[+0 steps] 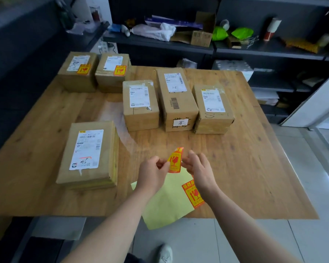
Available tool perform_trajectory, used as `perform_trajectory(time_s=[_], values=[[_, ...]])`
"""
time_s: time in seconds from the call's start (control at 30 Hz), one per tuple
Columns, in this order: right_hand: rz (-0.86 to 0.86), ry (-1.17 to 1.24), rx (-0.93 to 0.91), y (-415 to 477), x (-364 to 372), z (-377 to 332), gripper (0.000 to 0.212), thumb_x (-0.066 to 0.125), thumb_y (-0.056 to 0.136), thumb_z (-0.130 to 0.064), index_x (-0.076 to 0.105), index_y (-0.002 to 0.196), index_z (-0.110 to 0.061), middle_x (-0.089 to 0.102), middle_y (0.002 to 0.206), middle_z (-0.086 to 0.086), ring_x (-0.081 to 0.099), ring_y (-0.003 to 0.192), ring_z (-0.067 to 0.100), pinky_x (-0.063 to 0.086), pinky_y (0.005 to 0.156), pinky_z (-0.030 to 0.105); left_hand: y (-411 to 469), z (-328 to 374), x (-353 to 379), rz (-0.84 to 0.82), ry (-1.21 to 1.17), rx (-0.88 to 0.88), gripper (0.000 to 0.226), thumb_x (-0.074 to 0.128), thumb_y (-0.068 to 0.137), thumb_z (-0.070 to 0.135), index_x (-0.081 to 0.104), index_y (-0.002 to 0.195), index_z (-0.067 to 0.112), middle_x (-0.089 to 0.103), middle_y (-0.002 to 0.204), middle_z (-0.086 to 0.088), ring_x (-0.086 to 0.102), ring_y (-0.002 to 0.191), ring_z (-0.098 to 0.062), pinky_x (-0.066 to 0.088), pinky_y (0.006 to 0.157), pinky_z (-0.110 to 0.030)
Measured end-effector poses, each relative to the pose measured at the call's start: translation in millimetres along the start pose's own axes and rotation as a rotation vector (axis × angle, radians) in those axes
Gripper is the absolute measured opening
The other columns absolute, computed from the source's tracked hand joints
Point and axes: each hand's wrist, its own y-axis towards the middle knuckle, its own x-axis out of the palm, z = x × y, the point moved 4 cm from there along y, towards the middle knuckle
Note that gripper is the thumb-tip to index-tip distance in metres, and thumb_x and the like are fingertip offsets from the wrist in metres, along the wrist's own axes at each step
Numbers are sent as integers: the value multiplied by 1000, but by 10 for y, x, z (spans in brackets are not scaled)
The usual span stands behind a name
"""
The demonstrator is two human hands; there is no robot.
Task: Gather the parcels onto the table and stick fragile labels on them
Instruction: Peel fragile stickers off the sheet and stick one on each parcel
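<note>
Six parcels on table point(254, 168), we count. Far-left parcel point(76, 73) & neighbour point(112, 73) labelled; flat parcel point(87, 152) & row of three point(176, 97) bare, 4 to go. Our left hand point(152, 173) pinches peeled label point(174, 161); right hand point(199, 168) loose-fingered beside it. Sheet point(165, 204) holds 1 more.

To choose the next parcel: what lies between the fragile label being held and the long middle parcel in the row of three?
Only bare table lies between the label and that parcel, as the head view shows.
</note>
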Motion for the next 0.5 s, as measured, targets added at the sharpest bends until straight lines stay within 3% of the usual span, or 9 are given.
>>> perform_trajectory(time_s=[0.1,0.2,0.3,0.4,0.5], values=[[6,-270,-81,-18,179,-102,23,64,87,-35,61,99,-15,69,89,0,65,84,12,46,66,23,-20,-73,-252,68,-118,-73,14,67,86,23,66,78,11,65,70,3,59,64,-7,38,52,-9],[-39,-289,-123,-96,432,-234,9,66,87,-26,67,80,-20,64,68,-7,57,63,7,41,52,18,-56,-167,-477,68,-239,-153,16,67,86,26,66,78,13,70,73,0,66,71,-15,52,65,-28],[-57,-257,-134,-179,675,-349,17,67,86,-22,68,69,-19,59,57,-9,48,53,7,38,52,25,-72,-269,-749,87,-312,-175,11,67,86,24,68,81,14,71,75,-1,67,75,-18,56,73,-40],[-103,-197,-112,-279,948,-464,16,69,84,-23,71,70,-16,60,60,-7,47,57,7,39,58,26,-94,-362,-1101,134,-294,-142,10,67,86,23,71,86,14,70,79,2,65,78,-13,52,73,-25],[-167,-198,-97,-363,1274,-516,17,70,84,-23,71,70,-12,56,56,-10,45,55,6,38,57,25,-134,-463,-1476,212,-209,-82,6,68,85,19,70,80,15,68,75,10,61,73,-3,43,62,-9]])
